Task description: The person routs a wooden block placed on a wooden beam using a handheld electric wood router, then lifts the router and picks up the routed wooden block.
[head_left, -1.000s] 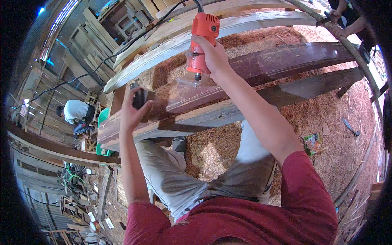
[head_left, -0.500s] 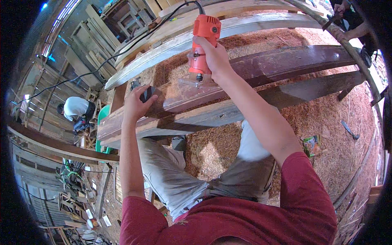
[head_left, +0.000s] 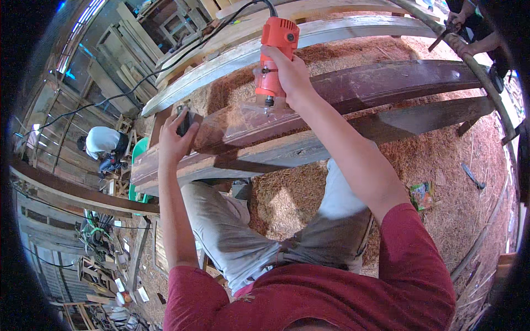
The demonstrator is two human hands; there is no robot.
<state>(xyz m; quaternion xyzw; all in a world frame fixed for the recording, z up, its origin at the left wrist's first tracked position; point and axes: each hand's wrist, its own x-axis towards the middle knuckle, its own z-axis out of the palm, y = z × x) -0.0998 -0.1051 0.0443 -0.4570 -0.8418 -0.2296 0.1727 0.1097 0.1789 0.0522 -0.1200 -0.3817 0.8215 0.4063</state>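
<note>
An orange trim router [head_left: 270,80] with a clear base sits over a long maroon-painted wooden plank [head_left: 386,83], its cord rising from the top. Wrapped round the router body is my right hand [head_left: 292,77]. Further left, my left hand [head_left: 176,138] has its fingers curled on a small dark block-like object [head_left: 187,124] resting on the plank; I cannot make out exactly what it is. Sawdust lies on the plank, and a weathered grey board [head_left: 428,113] runs along its near side.
Behind are whitish boards [head_left: 314,30] and a black cord [head_left: 127,94]. A bent person in a white shirt [head_left: 102,143] is near a green chair [head_left: 138,168]. Another person's hands [head_left: 466,47] grip a pole [head_left: 475,66] at right. Shavings cover the floor [head_left: 287,209].
My left hand and the dark object have shifted slightly along the plank, up and down in view. My right hand and the router stay almost in place.
</note>
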